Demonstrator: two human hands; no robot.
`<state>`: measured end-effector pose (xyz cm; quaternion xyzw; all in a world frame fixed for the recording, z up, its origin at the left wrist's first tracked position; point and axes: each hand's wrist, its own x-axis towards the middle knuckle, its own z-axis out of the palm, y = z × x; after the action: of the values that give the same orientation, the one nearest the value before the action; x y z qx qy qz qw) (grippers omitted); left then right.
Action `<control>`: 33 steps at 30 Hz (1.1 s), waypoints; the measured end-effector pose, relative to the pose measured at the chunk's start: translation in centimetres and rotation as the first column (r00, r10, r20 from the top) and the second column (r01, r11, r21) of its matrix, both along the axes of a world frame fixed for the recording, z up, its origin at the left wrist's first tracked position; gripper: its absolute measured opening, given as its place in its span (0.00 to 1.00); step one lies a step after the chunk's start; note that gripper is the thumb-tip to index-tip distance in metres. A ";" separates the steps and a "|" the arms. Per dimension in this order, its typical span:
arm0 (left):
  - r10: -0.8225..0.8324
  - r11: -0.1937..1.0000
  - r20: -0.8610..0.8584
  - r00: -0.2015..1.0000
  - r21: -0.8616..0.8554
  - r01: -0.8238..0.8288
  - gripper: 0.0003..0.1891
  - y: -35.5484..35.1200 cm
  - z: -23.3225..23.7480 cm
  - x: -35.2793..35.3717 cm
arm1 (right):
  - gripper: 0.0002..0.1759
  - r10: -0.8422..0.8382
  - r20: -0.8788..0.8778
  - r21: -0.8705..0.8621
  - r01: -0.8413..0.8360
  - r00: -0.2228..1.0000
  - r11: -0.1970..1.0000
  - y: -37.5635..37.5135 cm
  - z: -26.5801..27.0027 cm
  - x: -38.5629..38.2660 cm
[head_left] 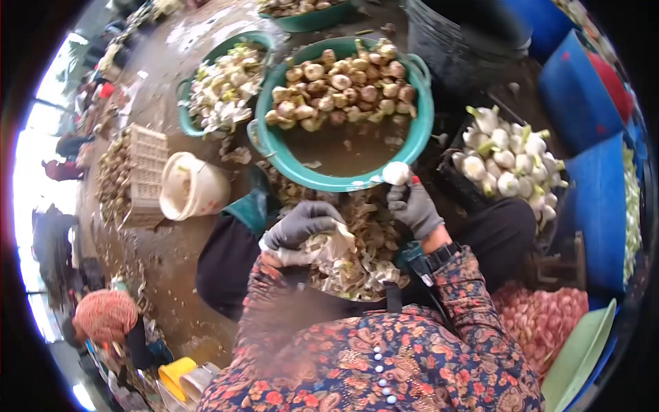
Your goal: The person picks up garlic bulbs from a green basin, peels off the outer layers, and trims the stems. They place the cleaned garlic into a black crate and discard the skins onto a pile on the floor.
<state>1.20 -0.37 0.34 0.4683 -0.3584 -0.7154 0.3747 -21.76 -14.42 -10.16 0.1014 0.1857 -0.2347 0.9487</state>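
In the head view my right hand (414,207), in a grey glove, is closed around a clean white garlic bulb (397,173) at the near rim of a green tub (322,180). Brownish unpeeled garlic bulbs (341,82) are heaped in the tub's far half, above murky brown liquid. My left hand (302,230), also gloved, pinches a pale piece of garlic skin (335,245) over my lap. Below it lies a pile of loose garlic skins (360,271). Part of the left fingers is hidden by the skin.
To the right, a black crate (467,182) holds white garlic bulbs (511,161). A smaller green tub (187,117), a white bucket (221,189) and a wicker basket (147,172) stand left. Blue containers (594,199) line the right; a person (106,316) bends at lower left.
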 end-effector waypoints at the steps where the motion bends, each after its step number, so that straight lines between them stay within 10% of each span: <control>1: -0.082 0.997 0.197 0.977 0.020 0.080 0.17 -0.7 0.2 -0.9 | 0.15 0.041 -0.054 -0.004 -0.041 0.998 0.999 -0.4 0.5 0.4; 3: -0.164 0.943 0.890 0.426 0.015 0.332 0.17 -1.9 -2.0 -1.0 | 0.14 -0.001 -0.298 -0.124 -0.037 0.955 0.992 -0.3 2.0 1.2; 4: -0.058 0.980 0.930 0.362 -0.015 0.196 0.17 -2.6 -3.8 -0.7 | 0.14 -0.024 -0.272 -0.188 -0.028 0.962 0.982 -0.2 1.9 1.3; 5: -0.059 0.980 0.931 0.361 -0.014 0.198 0.17 -3.2 -5.5 -0.3 | 0.14 -0.025 -0.271 -0.187 -0.027 0.962 0.982 -0.1 1.9 1.3; 7: 0.202 0.964 0.494 0.845 0.052 -0.261 0.20 -5.3 -6.4 -0.2 | 0.16 -0.059 -0.440 -0.322 -0.096 0.896 0.942 0.0 3.0 1.4; 15: 0.378 0.811 0.896 0.233 -0.200 -0.550 0.34 -14.9 -15.8 5.8 | 0.16 -0.178 -0.446 -0.519 -0.091 0.877 0.850 -0.3 2.3 1.9; 18: 0.533 0.574 0.791 0.300 -0.077 -0.815 0.40 -18.9 -21.5 10.1 | 0.21 -0.025 -0.459 -0.327 -0.143 0.888 0.934 -0.9 2.1 1.9; 22: 0.620 0.275 0.780 0.081 -0.120 -0.954 0.49 -23.6 -25.3 13.4 | 0.25 0.037 -0.597 -0.295 -0.262 0.801 0.919 -1.0 2.4 2.1; 27: 0.841 0.185 0.529 0.114 -0.082 -0.979 0.41 -21.6 -25.2 14.1 | 0.25 0.009 -0.623 -0.378 -0.311 0.782 0.872 -0.8 2.5 2.5; 30: 0.748 0.584 0.283 0.600 0.147 -0.798 0.31 -18.7 -24.1 13.7 | 0.24 -0.027 -0.679 -0.398 -0.337 0.733 0.854 -0.9 3.1 3.2; 33: 0.610 0.767 0.206 0.765 0.086 -0.635 0.26 -14.9 -14.8 5.2 | 0.25 -0.049 -0.692 -0.350 -0.275 0.720 0.896 -0.4 0.6 3.4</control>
<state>6.40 -15.26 -14.50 0.6456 -0.1572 -0.5333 0.5236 -18.34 -14.81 -9.58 -0.2154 0.4721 -0.2301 0.8233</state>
